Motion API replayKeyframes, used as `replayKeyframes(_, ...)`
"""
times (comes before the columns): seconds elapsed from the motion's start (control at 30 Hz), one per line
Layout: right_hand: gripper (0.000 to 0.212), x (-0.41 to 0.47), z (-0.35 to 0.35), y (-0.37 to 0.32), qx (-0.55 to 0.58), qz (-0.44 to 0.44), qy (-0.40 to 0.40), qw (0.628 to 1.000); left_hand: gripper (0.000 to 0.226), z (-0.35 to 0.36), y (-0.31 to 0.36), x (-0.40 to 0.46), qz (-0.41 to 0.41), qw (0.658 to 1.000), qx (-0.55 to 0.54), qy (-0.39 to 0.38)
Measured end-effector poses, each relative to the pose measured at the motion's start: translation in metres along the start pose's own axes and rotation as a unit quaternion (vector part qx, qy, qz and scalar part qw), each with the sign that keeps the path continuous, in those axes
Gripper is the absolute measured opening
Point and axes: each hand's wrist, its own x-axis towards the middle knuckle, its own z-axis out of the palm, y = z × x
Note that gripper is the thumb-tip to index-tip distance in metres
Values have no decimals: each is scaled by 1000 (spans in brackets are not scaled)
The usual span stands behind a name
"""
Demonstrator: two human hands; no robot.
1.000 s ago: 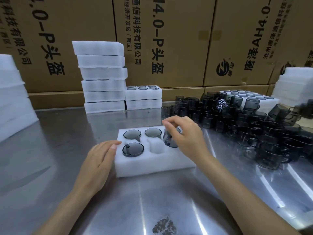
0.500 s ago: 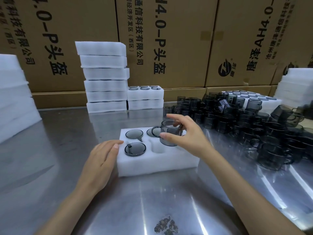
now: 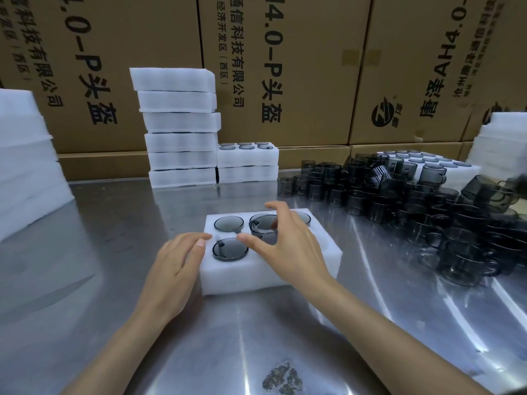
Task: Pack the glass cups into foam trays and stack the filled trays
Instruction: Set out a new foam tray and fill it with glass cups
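The right hand (image 3: 291, 246) has carried the smoky glass cup (image 3: 263, 230) from the tray's far-right pocket leftward to the front-middle pocket of the foam tray (image 3: 319, 252). A half second ago the cup was lifted clear above the tray; it now sits lower, at that pocket's mouth, in the fingers' grip.

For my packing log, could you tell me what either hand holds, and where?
The right hand grips a glass cup by its rim, over the foam tray. The left hand only rests against the tray.

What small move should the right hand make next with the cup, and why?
Probably lower the smoky grey glass cup straight down: the right hand holds it over the middle front pocket of the white foam tray, which the left hand steadies.
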Motion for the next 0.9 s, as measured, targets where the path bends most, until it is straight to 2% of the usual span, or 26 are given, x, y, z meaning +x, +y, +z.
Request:
replayKeyframes(0.13, 67, -1, -3, 1, -37, 6, -2, 999, 35, -1, 2, 0, 0, 1000, 6, -1)
replayKeyframes(0.23, 71, -3, -4, 1, -43, 1, -4, 999, 35, -1, 4, -1, -2, 1000, 10, -2)
replayKeyframes(0.43, 77, -3, -12, 9, 5, -1, -50, 999, 41, -2, 10, -3, 20, 999, 38, 0)
replayKeyframes(0.53, 72, -1, -21, 15, 24, -14, -53, 998, 40, -3, 23, -5, 65, 997, 52, -7)
replayKeyframes(0.67, 61, -5, -29, 19, -14, -89, -38, 995, 54, 4, 44, -9, 163, 979, 113, -52)
replayKeyframes(0.77, 55, -9, -30, 22, -64, -150, -69, 984, 58, 15, 55, -14, 209, 960, 162, -89)
replayKeyframes(0.9, 42, -13, -27, 27, -100, -146, -118, 977, 52, 16, 57, -16, 224, 951, 191, -96)
